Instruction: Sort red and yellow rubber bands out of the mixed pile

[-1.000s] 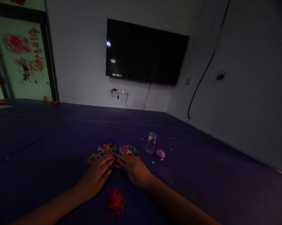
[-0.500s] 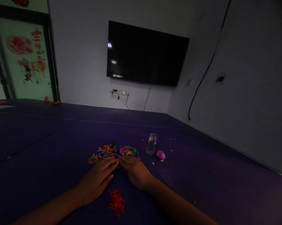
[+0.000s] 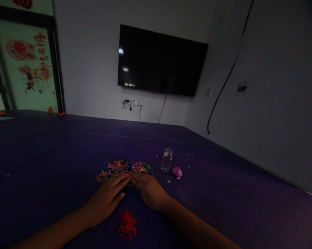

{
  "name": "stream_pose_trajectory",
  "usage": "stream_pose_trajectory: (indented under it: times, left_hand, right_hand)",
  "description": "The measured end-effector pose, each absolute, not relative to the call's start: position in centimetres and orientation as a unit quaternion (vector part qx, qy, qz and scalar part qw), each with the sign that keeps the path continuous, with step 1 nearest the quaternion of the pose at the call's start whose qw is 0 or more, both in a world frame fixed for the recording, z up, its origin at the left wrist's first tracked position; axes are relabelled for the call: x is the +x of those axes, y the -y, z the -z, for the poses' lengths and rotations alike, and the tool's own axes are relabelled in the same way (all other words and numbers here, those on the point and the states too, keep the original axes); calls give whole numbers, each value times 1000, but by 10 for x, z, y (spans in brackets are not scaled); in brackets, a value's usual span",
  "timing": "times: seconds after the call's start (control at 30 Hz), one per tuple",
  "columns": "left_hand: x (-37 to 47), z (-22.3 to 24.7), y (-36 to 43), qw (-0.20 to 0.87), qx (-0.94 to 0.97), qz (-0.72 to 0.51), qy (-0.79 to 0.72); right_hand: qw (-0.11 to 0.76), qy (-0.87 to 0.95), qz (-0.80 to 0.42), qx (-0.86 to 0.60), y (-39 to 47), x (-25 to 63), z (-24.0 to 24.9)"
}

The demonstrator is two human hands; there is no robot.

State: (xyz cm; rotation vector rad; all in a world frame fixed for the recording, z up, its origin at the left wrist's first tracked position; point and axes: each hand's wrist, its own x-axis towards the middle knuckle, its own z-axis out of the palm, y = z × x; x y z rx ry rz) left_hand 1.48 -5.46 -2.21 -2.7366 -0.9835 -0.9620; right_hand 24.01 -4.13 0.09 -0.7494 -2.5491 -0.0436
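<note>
The left hand (image 3: 106,200) and right hand (image 3: 152,192) meet at the near edge of a pile of multicoloured clips (image 3: 116,167) on the purple table (image 3: 210,183). Compared with the earliest frame, the fingertips have closed the small gap between them and now touch or nearly touch; the left thumb sits a little lower, nearer the wearer. The left hand is open, its fingers straight and together, the thumb apart. The right hand's fingers point inward, its thumb hidden, so its grip cannot be told. A reddish bit shows at the fingertips, but whether either hand holds it is unclear.

The separate heap of red clips (image 3: 128,224) lies in the same spot, between the forearms. Right of the pile, the clear bottle (image 3: 166,160) and the purple cup-shaped piece (image 3: 177,172) beside it are unmoved.
</note>
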Motion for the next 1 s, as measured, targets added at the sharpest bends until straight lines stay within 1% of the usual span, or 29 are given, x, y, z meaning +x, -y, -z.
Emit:
stream_pose_trajectory:
  times: [0.27, 0.37, 0.5, 0.7, 0.87, 1.0]
  left_hand:
    - [16, 15, 59, 15, -895, 305, 327]
    - [15, 12, 62, -16, -893, 302, 333]
    - [14, 13, 60, -61, -888, 317, 327]
    - [15, 2, 64, -152, -863, 330, 352]
    - [16, -6, 64, -200, -845, 339, 362]
    - [15, -4, 62, -182, -846, 364, 344]
  right_hand:
    - [246, 935, 8, -255, 43, 241, -4]
    - [241, 936, 17, -257, 44, 240, -5]
    - [212, 937, 32, -276, 44, 239, -5]
    - [194, 933, 56, -298, 49, 238, -8]
    - [210, 929, 72, -296, 51, 238, -9]
    - [247, 921, 72, -293, 49, 239, -6]
